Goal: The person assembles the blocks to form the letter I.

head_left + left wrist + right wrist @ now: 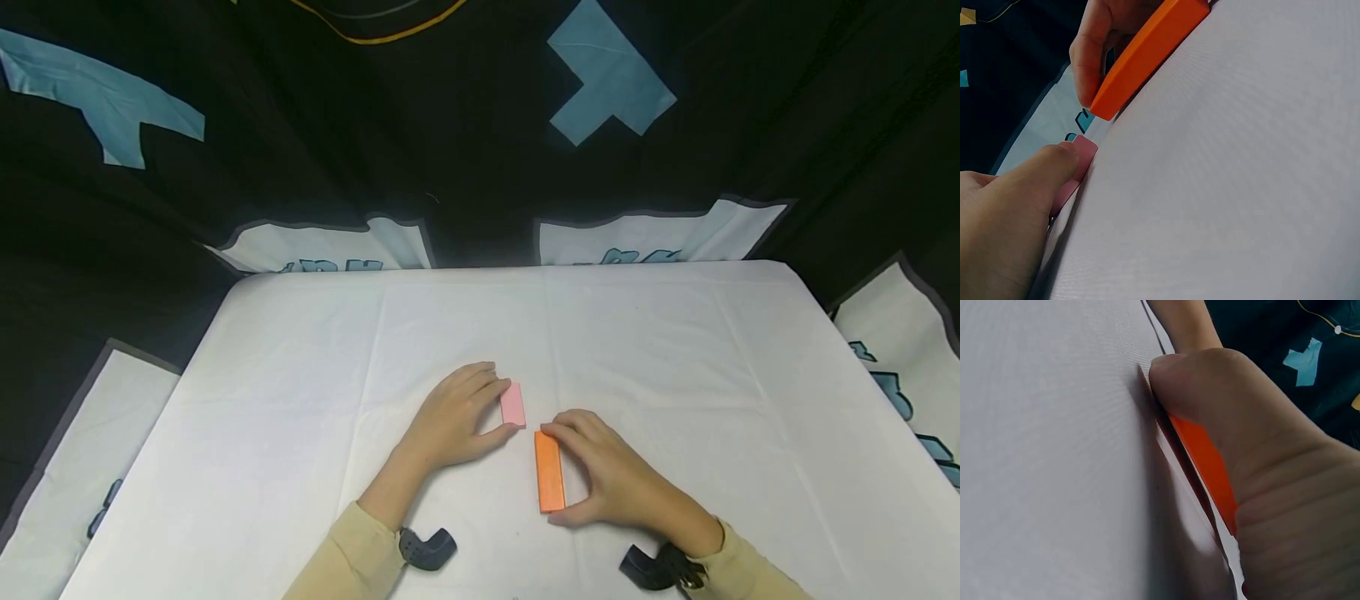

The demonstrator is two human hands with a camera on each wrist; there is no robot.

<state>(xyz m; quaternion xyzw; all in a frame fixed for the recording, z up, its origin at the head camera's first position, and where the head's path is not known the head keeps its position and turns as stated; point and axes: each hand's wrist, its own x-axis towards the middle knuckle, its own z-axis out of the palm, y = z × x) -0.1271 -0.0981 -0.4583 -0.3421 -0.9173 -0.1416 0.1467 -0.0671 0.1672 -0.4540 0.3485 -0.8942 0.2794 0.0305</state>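
Near the middle of the white table, my left hand (459, 414) holds a small pink block (513, 406) by its two ends, thumb at the near end and fingers at the far end. Just to the right and closer to me, my right hand (609, 477) pinches a longer orange block (550, 472) lengthwise between thumb and fingertips. A narrow gap separates the two blocks. In the left wrist view the thumb covers part of the pink block (1087, 152), and the orange block (1147, 56) appears beyond it. My right thumb hides much of the orange block (1200, 456) in the right wrist view.
A white cloth covers the table (637, 333), with faint fold creases. Behind it hangs a dark curtain (450, 125) with blue patches. White panels with blue lettering (652, 237) show past the table's far edge and sides. A dark wrist device (427, 550) sits at each sleeve.
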